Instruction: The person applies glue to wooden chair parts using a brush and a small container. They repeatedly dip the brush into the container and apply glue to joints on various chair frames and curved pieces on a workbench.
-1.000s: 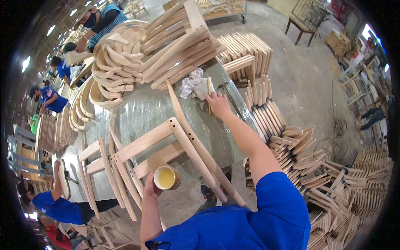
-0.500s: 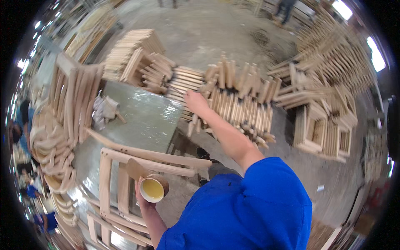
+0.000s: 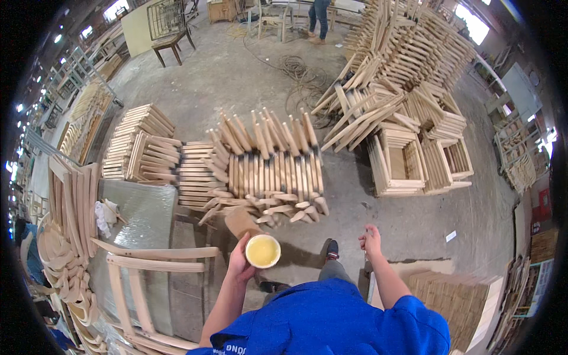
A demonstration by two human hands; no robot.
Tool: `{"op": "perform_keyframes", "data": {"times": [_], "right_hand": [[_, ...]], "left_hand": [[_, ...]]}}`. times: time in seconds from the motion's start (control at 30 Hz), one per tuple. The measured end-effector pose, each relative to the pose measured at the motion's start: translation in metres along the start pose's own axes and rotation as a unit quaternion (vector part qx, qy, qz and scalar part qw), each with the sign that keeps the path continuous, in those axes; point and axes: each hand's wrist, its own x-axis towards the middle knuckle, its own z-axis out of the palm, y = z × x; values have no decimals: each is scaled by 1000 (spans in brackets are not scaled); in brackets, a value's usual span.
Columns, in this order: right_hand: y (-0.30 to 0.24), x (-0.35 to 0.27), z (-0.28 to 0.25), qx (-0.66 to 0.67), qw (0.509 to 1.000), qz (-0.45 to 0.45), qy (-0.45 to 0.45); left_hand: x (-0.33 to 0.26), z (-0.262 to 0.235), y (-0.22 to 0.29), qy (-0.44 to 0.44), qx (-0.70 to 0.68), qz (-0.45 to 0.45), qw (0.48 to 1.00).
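Observation:
My left hand (image 3: 239, 260) is wrapped round a cup (image 3: 262, 251) with a white rim and pale yellow liquid in it. A flat brown piece (image 3: 241, 222) sticks out past the same hand beside the cup; its kind is unclear. Out to the right, my right hand (image 3: 371, 242) hangs over the floor with its fingers curled. Something thin and dark seems to be in those fingers, too small to name. Left of my left hand, a pale wooden frame (image 3: 133, 290) rests on the film-covered table (image 3: 145, 219).
Stacked wooden parts with dark ends (image 3: 269, 174) lie ahead on the floor. Wooden box frames (image 3: 399, 163) and chair parts stand front right. A stack of boards (image 3: 455, 290) is near right. Curved parts (image 3: 59, 248) crowd the left. Farther off are a chair (image 3: 168, 38) and a standing person (image 3: 318, 18).
My right hand has swung from above the stacked parts out to the right. My body has turned right and away from the table, the cup still in my left hand.

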Motion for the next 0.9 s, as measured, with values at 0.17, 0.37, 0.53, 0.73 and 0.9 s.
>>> {"op": "perform_keyframes", "data": {"times": [0.17, 0.37, 0.53, 0.73, 0.9], "right_hand": [[-45, 52, -120, 62, 998, 28, -3], [-142, 158, -229, -326, 928, -176, 25], [-212, 258, -233, -415, 790, -444, 88], [-303, 367, -162, -197, 958, -167, -124], [-400, 462, -102, -148, 963, -75, -214]], "left_hand": [[128, 117, -72, -98, -61, -66, 991], [275, 203, -116, -120, -58, 20, 991], [315, 243, -67, -90, -29, 121, 988], [365, 242, -13, 16, -97, 233, 968], [453, 290, 39, 22, -94, 253, 963]]}}
